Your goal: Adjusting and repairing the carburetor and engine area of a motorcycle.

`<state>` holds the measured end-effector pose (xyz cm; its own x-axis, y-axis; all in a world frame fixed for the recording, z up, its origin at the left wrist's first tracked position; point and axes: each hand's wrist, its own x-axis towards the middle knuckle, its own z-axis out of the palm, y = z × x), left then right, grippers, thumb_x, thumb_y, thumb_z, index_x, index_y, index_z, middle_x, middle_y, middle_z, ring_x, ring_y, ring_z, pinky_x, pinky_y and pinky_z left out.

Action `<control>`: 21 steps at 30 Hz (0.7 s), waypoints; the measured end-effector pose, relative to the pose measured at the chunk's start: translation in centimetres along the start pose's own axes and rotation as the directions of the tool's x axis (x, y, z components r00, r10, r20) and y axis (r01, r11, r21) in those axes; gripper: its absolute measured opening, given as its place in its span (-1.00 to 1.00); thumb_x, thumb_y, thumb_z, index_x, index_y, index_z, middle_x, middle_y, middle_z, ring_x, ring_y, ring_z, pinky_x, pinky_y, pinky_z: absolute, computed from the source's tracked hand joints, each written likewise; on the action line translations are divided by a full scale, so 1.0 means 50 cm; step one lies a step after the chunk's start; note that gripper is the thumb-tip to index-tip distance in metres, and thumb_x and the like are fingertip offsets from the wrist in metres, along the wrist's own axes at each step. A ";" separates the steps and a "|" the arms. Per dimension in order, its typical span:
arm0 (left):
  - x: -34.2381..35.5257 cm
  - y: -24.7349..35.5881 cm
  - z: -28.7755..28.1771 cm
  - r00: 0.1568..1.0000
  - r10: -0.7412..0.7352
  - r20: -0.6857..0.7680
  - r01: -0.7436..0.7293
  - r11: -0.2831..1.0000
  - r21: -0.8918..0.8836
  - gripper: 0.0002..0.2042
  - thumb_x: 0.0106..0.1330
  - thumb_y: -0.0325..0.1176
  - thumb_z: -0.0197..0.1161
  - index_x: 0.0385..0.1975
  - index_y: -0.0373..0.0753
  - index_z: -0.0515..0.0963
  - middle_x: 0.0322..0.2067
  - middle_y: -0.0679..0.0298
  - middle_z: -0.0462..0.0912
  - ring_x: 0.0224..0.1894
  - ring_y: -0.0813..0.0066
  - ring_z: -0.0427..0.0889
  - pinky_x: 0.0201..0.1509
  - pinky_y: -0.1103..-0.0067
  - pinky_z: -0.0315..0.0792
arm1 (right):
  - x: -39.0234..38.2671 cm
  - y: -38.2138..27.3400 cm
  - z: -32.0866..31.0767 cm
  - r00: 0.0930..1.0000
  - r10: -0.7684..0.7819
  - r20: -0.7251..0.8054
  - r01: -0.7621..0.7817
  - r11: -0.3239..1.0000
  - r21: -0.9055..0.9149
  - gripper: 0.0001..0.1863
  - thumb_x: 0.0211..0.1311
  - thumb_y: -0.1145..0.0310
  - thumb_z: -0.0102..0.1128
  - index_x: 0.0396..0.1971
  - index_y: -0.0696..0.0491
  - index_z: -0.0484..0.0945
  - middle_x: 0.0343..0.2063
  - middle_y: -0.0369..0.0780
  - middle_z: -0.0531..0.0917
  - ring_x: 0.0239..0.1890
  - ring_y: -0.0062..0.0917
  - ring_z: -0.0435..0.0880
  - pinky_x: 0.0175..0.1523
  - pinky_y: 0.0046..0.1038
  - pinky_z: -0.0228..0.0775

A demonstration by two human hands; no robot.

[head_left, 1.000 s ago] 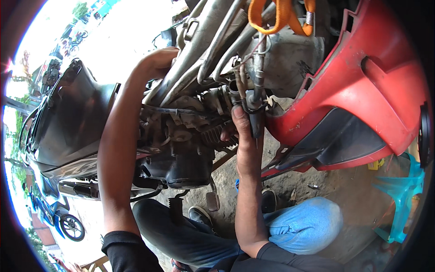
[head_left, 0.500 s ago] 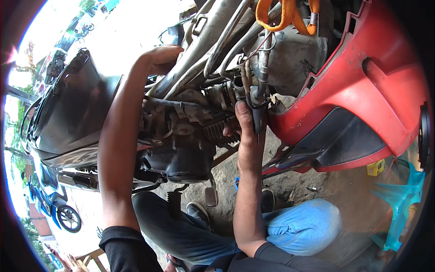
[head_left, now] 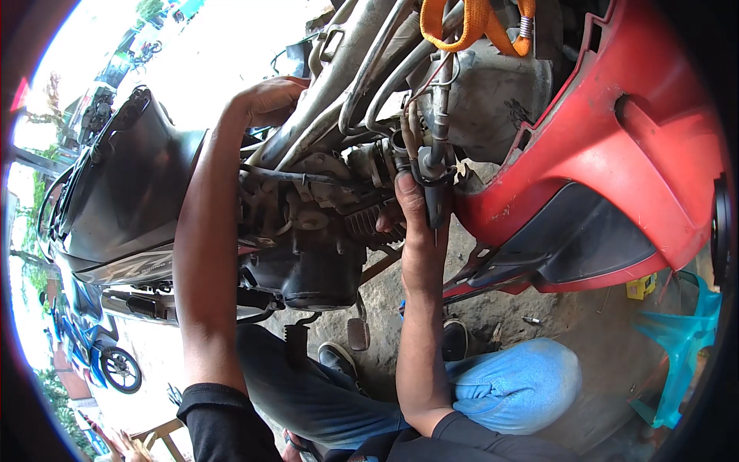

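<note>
A motorcycle with its covers partly off fills the view, its grimy engine (head_left: pixel 308 239) in the middle. My left hand (head_left: pixel 269 100) reaches up over the grey metal frame tubes (head_left: pixel 350 69) and rests on them. My right hand (head_left: pixel 408 208) is closed on a dark screwdriver-like tool (head_left: pixel 436 202) held upright beside the carburettor area (head_left: pixel 377 165), thumb pressed against the parts there. A grey cable (head_left: pixel 440 100) runs down to that spot. An orange strap (head_left: pixel 473 27) hangs above.
A red body panel (head_left: pixel 616 154) stands at the right, a black seat and side cover (head_left: pixel 123 200) at the left. A person's knees in blue jeans (head_left: pixel 516 381) and dark shoes (head_left: pixel 339 358) are below. A turquoise plastic stool (head_left: pixel 681 339) and a small yellow box (head_left: pixel 640 286) sit on the dirt.
Both hands stay where they were on the motorcycle; only the camera view shifts slightly. The right hand's thumb has edged a little higher along the tool.
</note>
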<state>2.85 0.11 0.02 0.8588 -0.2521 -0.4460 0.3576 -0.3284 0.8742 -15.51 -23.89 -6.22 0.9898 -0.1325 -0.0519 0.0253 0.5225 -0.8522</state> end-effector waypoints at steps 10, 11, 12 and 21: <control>-0.029 0.030 0.025 0.988 0.039 -0.150 -0.022 0.993 0.114 -0.89 0.35 -0.37 0.02 -0.28 -0.19 0.49 -0.51 0.48 0.47 -0.58 0.79 0.40 -0.49 0.79 0.36 | 0.010 0.008 -0.002 0.998 -0.055 0.019 0.052 0.993 0.109 -0.57 0.27 0.25 0.27 0.05 0.09 0.39 -0.37 -0.31 0.56 -0.55 -0.73 0.46 -0.53 -0.65 0.32; -0.037 0.035 0.018 0.990 0.010 -0.140 0.006 0.994 0.112 -0.90 0.36 -0.38 0.01 -0.32 -0.17 0.48 -0.56 0.52 0.39 -0.60 0.81 0.34 -0.52 0.78 0.31 | 0.008 0.007 -0.001 0.998 -0.055 0.018 0.052 0.993 0.109 -0.57 0.27 0.25 0.27 0.05 0.09 0.39 -0.37 -0.31 0.56 -0.55 -0.73 0.46 -0.53 -0.65 0.32; -0.044 0.041 0.012 0.991 -0.019 -0.129 0.033 0.993 0.110 -0.90 0.36 -0.39 0.00 -0.37 -0.14 0.46 -0.61 0.56 0.32 -0.62 0.83 0.27 -0.55 0.77 0.26 | 0.006 0.007 -0.001 0.999 -0.047 0.022 0.044 0.993 0.108 -0.56 0.27 0.25 0.27 0.06 0.09 0.39 -0.37 -0.32 0.56 -0.54 -0.74 0.46 -0.52 -0.65 0.32; -0.029 0.032 0.019 0.993 0.068 -0.095 -0.061 0.996 0.066 -0.86 0.37 -0.39 0.06 -0.48 -0.11 0.41 -0.62 0.55 0.29 -0.61 0.82 0.24 -0.57 0.76 0.20 | 0.004 0.008 0.000 1.000 -0.010 -0.022 0.012 0.996 0.093 -0.49 0.28 0.26 0.26 0.15 0.07 0.33 -0.28 -0.32 0.56 -0.48 -0.74 0.47 -0.49 -0.66 0.35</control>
<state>1.81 -0.93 1.86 0.9121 -0.1857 -0.3655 0.2791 -0.3718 0.8854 -15.32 -23.73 -6.59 0.9862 -0.1564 -0.0546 0.0503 0.5967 -0.8009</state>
